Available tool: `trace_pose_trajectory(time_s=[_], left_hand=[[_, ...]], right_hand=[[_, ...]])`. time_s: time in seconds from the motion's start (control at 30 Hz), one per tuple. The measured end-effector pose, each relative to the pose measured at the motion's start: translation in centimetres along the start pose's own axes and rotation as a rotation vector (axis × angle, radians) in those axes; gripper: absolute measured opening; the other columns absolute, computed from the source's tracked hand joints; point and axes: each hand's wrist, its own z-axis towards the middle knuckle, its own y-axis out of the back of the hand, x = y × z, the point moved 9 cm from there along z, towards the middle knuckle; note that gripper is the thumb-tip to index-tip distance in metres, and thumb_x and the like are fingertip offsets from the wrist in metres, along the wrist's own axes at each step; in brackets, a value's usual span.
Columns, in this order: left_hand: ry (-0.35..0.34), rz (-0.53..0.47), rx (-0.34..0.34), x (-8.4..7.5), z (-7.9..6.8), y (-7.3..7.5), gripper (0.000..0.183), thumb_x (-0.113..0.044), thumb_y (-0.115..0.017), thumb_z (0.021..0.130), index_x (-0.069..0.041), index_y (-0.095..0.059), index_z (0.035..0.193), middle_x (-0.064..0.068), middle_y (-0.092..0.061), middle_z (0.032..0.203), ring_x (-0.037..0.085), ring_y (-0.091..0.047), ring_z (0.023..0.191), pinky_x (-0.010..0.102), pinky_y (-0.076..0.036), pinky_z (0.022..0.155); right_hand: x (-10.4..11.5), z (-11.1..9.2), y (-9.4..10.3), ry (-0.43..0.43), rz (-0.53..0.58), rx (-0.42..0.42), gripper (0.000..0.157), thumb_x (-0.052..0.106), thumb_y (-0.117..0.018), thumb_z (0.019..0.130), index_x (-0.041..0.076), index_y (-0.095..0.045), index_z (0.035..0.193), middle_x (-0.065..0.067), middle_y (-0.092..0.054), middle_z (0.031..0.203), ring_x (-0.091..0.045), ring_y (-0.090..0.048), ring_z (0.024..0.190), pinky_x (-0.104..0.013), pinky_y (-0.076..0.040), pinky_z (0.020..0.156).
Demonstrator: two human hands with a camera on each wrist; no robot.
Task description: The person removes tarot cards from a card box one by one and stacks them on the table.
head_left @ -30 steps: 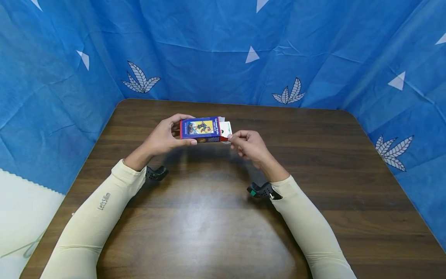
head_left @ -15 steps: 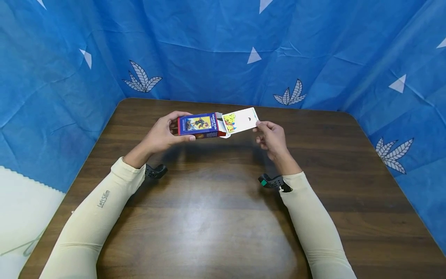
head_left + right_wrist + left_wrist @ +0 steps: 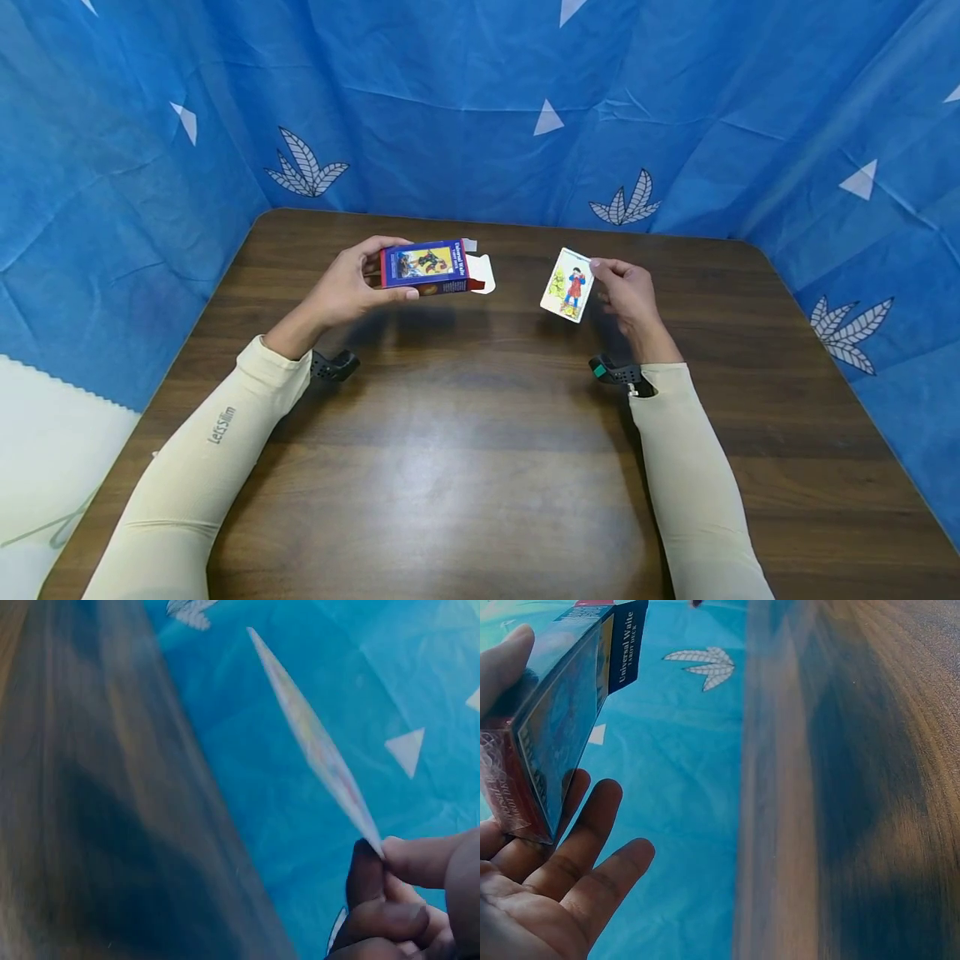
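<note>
My left hand holds a blue and red tarot card box above the table, thumb along the near side. At the box's right end the flaps stand open. In the left wrist view the box reads "Universal Waite Tarot Deck", and the lower fingers spread beneath it. To the right, my right hand pinches one tarot card by its upper right corner, picture side up, showing a figure in red. Seen nearly edge-on in the right wrist view, the card sits between thumb and index finger.
A dark brown wooden table lies under both hands. Behind it hangs a blue cloth with white triangles and leaf prints, wrapping round both sides. Each wrist carries a black camera mount.
My right hand has drawn the card out of the box's open end, moved right with it and turned it more upright. The left hand and the box have barely moved.
</note>
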Motion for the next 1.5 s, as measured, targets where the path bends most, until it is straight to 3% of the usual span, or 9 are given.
trace_pose_trajectory(time_s=[0.17,0.4,0.63,0.87,1.07,1.2,1.33,1.4,1.5], left_hand=[[-0.004,-0.008,-0.007,0.0,-0.1,0.3,0.075,-0.034,-0.084,0.078,-0.018,-0.046,0.141,0.012,-0.052,0.137,0.029,-0.055,0.119,0.049,-0.048,0.102],[-0.018,-0.017,-0.013,-0.1,-0.2,0.5,0.075,-0.033,-0.084,0.078,-0.017,-0.047,0.141,0.013,-0.053,0.137,0.029,-0.055,0.119,0.049,-0.049,0.101],[-0.017,-0.017,-0.023,0.0,-0.3,0.9,0.076,-0.035,-0.085,0.077,-0.018,-0.047,0.141,0.011,-0.053,0.136,0.029,-0.056,0.118,0.049,-0.048,0.102],[-0.04,-0.03,-0.015,-0.5,-0.1,0.7,0.076,-0.034,-0.084,0.078,-0.018,-0.047,0.141,0.012,-0.053,0.136,0.03,-0.056,0.116,0.05,-0.048,0.102],[-0.055,-0.025,0.0,-0.9,0.1,0.6,0.075,-0.033,-0.084,0.078,-0.018,-0.047,0.141,0.011,-0.054,0.136,0.028,-0.056,0.116,0.049,-0.049,0.101],[-0.066,-0.037,0.019,-1.1,0.2,0.4,0.077,-0.035,-0.085,0.076,-0.018,-0.047,0.141,0.009,-0.055,0.134,0.027,-0.057,0.115,0.048,-0.049,0.101],[-0.067,-0.047,0.022,-1.1,0.1,0.4,0.076,-0.035,-0.086,0.075,-0.019,-0.048,0.139,0.008,-0.056,0.132,0.026,-0.058,0.114,0.048,-0.049,0.102],[-0.067,-0.049,0.016,-1.1,-0.1,0.5,0.076,-0.034,-0.086,0.075,-0.02,-0.049,0.139,0.007,-0.057,0.132,0.025,-0.058,0.113,0.047,-0.049,0.101],[-0.063,-0.05,0.016,-0.9,-0.3,0.7,0.076,-0.034,-0.087,0.074,-0.02,-0.049,0.139,0.007,-0.056,0.132,0.025,-0.058,0.113,0.046,-0.05,0.101]], right_hand=[[-1.0,0.8,-0.5,-0.012,-0.25,0.045,0.048,0.045,-0.06,0.096,0.011,-0.064,0.129,-0.004,-0.055,0.107,-0.02,-0.047,0.086,-0.027,-0.043,0.066],[-1.4,1.3,-0.9,0.059,-0.395,0.033,0.039,0.034,-0.064,0.096,0.002,-0.07,0.118,-0.018,-0.063,0.124,-0.026,-0.051,0.105,-0.035,-0.041,0.08],[-0.8,1.2,-1.1,0.163,-0.533,-0.036,0.03,0.027,-0.061,0.097,0.001,-0.072,0.108,-0.019,-0.067,0.11,-0.026,-0.054,0.091,-0.031,-0.041,0.071],[-1.2,0.9,-1.0,0.129,-0.659,-0.01,0.027,0.027,-0.061,0.097,0.003,-0.072,0.104,-0.018,-0.068,0.107,-0.029,-0.056,0.092,-0.037,-0.044,0.075],[-1.4,0.7,-0.8,0.116,-0.682,-0.003,0.028,0.027,-0.061,0.096,0.002,-0.07,0.102,-0.018,-0.066,0.107,-0.03,-0.055,0.091,-0.038,-0.043,0.074],[-0.1,0.3,-0.7,0.182,-0.666,-0.034,0.037,0.035,-0.058,0.098,0.001,-0.07,0.104,-0.017,-0.066,0.103,-0.027,-0.054,0.086,-0.034,-0.042,0.068],[4.5,-2.0,-2.9,0.35,-0.531,0.008,0.04,0.038,-0.057,0.099,0.001,-0.07,0.108,-0.016,-0.065,0.1,-0.022,-0.052,0.085,-0.03,-0.042,0.07],[7.4,-3.6,-5.0,0.436,-0.431,0.085,0.037,0.036,-0.059,0.099,0.001,-0.07,0.108,-0.016,-0.066,0.099,-0.019,-0.053,0.085,-0.029,-0.043,0.073],[10.5,-5.8,-8.7,0.477,-0.3,0.259,0.031,0.033,-0.061,0.098,0.005,-0.07,0.107,-0.015,-0.069,0.097,-0.018,-0.054,0.078,-0.028,-0.043,0.067]])
